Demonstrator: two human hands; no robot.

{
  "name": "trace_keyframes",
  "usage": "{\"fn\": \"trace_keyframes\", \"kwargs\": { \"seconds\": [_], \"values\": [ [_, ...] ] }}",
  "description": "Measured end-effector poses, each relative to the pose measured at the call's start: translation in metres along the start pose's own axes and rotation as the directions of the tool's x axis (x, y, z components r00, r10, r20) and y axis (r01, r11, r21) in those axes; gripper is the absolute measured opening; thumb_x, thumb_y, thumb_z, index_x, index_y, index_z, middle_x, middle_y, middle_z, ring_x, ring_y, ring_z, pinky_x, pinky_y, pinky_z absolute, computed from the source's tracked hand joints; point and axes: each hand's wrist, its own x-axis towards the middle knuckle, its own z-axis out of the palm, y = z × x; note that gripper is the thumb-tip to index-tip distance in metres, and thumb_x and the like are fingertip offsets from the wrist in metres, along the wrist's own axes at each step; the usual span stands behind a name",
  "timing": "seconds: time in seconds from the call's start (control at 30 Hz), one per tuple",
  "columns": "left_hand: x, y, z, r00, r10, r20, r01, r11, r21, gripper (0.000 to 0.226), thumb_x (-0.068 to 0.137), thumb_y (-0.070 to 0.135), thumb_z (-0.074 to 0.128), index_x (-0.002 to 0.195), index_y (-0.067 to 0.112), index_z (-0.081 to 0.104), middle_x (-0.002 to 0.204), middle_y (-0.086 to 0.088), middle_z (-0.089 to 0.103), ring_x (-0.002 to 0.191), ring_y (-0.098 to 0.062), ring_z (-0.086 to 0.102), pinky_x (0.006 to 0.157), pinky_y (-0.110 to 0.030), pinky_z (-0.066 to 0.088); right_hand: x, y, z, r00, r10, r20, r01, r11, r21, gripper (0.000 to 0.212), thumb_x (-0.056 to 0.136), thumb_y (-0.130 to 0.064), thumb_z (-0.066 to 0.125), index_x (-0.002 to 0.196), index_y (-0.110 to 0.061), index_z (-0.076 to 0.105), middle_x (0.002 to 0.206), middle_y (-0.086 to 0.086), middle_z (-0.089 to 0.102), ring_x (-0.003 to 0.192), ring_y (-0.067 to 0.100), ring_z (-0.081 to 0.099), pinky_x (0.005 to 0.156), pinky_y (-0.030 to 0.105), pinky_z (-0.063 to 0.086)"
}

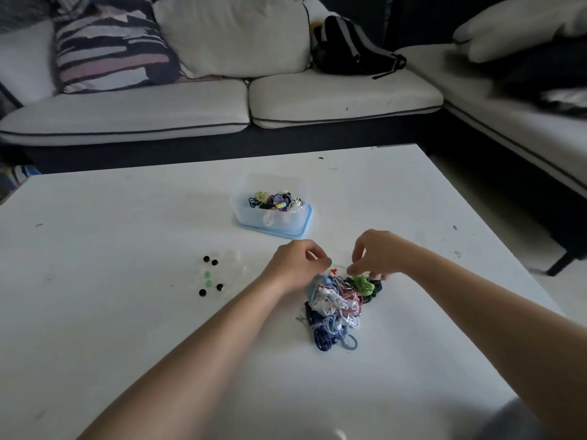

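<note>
While both hands sit low over the white tabletop [127,312], the left hand [297,265] pinches a thin pale string [340,265] between thumb and forefinger, the other fingers curled. The right hand [378,255] pinches the same string from the other side, fingertips pointing down. The string runs short and taut between the two pinches. A tiny green bit [330,260] sits right at the left pinch; too blurred to tell what it is.

Just under the grip and toward the person lies the tangled pile of coloured cords [336,308]: white, blue, red and green. Its green part is under the right fingers; contact unclear.

Beyond the grip is a clear plastic tub [270,222] on a blue lid, with more cords inside. Well left of the grip are scattered small black round beads [206,258], with pale green and clear ones among them. Far beyond the grip stands a white sofa [343,100] with a striped cushion [111,49] and a black backpack [346,46].
</note>
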Motion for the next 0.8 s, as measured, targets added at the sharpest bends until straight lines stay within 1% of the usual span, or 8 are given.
{"fn": "trace_keyframes", "kwargs": {
  "seconds": [0.07,0.2,0.27,0.37,0.5,0.63,0.73,0.8],
  "values": [
    [0.0,0.001,0.006,1.0,0.0,0.026,0.0,1.0,0.001,0.017,0.086,0.038,0.067,0.096,0.025,0.071,0.097,0.009,0.069,0.093,-0.008,0.062,0.078,-0.026,0.046,-0.003,0.003,0.004,0.998,0.022,0.051,-0.025,0.998,0.053,0.033,0.078,-0.022,0.083,0.103,-0.005,0.07,0.091,0.013,0.073,0.078,0.026,0.075,0.063,0.033,0.063],
    [0.001,0.001,0.011,1.0,-0.003,0.025,0.003,1.0,-0.024,0.014,0.087,0.032,0.067,0.098,0.024,0.071,0.098,0.009,0.07,0.095,-0.009,0.062,0.078,-0.024,0.045,-0.003,0.004,0.005,0.999,-0.009,0.031,0.009,1.0,0.006,0.033,0.075,-0.012,0.082,0.105,-0.011,0.069,0.082,0.005,0.073,0.061,0.015,0.071,0.055,0.02,0.054],
    [0.0,0.0,0.009,1.0,-0.007,-0.029,0.005,0.999,-0.053,0.013,0.089,0.03,0.065,0.099,0.024,0.07,0.096,0.012,0.068,0.092,-0.003,0.06,0.073,-0.018,0.042,-0.002,0.005,-0.002,1.0,-0.021,-0.02,0.022,0.996,0.088,0.026,0.077,-0.008,0.078,0.102,-0.012,0.071,0.077,0.002,0.071,0.057,0.014,0.069,0.052,0.019,0.051],
    [-0.002,-0.001,0.004,0.993,-0.031,-0.111,0.018,0.993,-0.116,0.013,0.09,0.025,0.063,0.101,0.023,0.069,0.098,0.013,0.067,0.092,-0.002,0.058,0.07,-0.01,0.037,-0.003,0.007,-0.013,0.997,-0.031,-0.072,0.051,0.955,0.291,0.019,0.079,-0.006,0.075,0.096,-0.015,0.072,0.087,0.011,0.074,0.063,0.02,0.068,0.057,0.024,0.053],
    [-0.005,0.002,-0.002,0.985,-0.087,-0.147,0.058,0.98,-0.188,0.022,0.091,0.016,0.057,0.109,0.027,0.065,0.106,0.009,0.063,0.1,-0.01,0.06,0.081,-0.022,0.042,-0.014,-0.001,-0.023,0.992,-0.062,-0.108,0.112,0.827,0.551,0.013,0.085,-0.008,0.069,0.093,-0.016,0.074,0.095,0.014,0.074,0.076,0.02,0.065,0.062,0.025,0.055],
    [-0.012,0.014,-0.008,0.999,-0.031,-0.009,0.025,0.926,-0.376,0.05,0.081,-0.004,0.049,0.117,0.028,0.063,0.115,0.008,0.061,0.11,-0.011,0.054,0.08,-0.024,0.042,-0.024,-0.017,-0.03,0.987,-0.113,-0.112,0.158,0.62,0.768,0.016,0.094,-0.002,0.057,0.095,-0.005,0.073,0.096,0.02,0.07,0.075,0.021,0.065,0.063,0.027,0.057],
    [-0.02,0.021,-0.014,0.999,0.013,0.041,0.011,0.852,-0.524,0.042,0.079,0.003,0.053,0.116,0.022,0.063,0.105,0.007,0.07,0.096,-0.013,0.059,0.083,-0.024,0.042,-0.03,-0.024,-0.032,0.985,-0.159,-0.072,0.136,0.438,0.888,0.022,0.096,0.004,0.05,0.097,-0.001,0.071,0.092,0.02,0.066,0.071,0.022,0.064,0.06,0.028,0.055],
    [-0.026,0.023,-0.02,0.996,0.059,0.063,-0.015,0.837,-0.547,0.045,0.077,0.004,0.053,0.12,0.014,0.061,0.103,-0.001,0.075,0.097,-0.017,0.066,0.078,-0.018,0.045,-0.034,-0.029,-0.032,0.979,-0.197,-0.044,0.11,0.34,0.934,0.028,0.097,0.007,0.044,0.103,-0.001,0.07,0.09,0.018,0.066,0.067,0.021,0.063,0.058,0.026,0.055]
  ]
}}
